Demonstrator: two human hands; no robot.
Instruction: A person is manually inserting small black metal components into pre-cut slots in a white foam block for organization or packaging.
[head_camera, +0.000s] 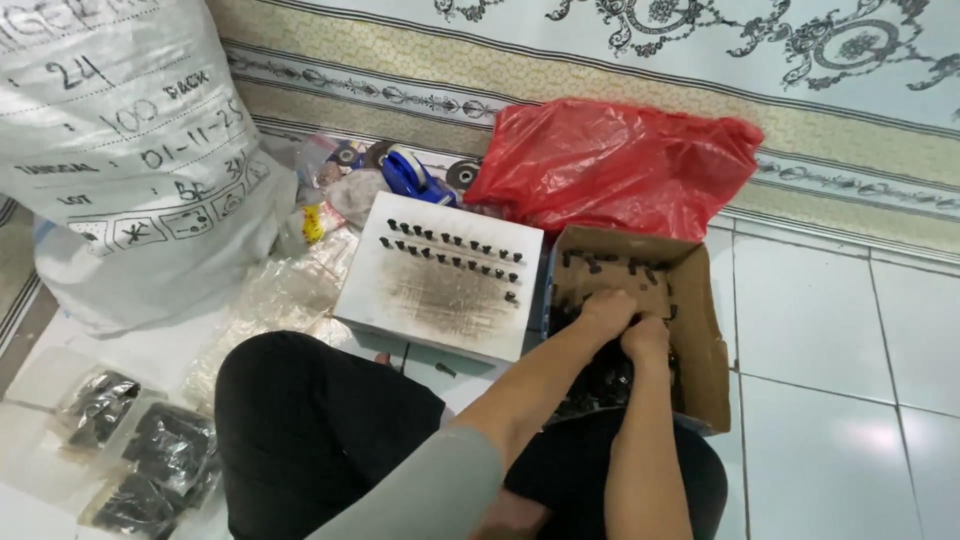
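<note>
Both of my hands reach into an open cardboard box (700, 330) full of small black parts (600, 385). My left hand (607, 312) is curled down into the pile, and my right hand (645, 338) is bunched beside it, touching it. Whether either hand holds parts is hidden by the fingers. Left of the box lies a white board (440, 300) with a sooty smear and two rows of small black parts (455, 255) standing on it.
A red plastic bag (615, 165) lies behind the box. A large white sack (130, 150) stands at the left, with a blue tape dispenser (410, 175) and clear bags (280, 300) nearby. Packed bags of black parts (150, 450) lie at lower left. My black-trousered knees (310, 420) fill the foreground.
</note>
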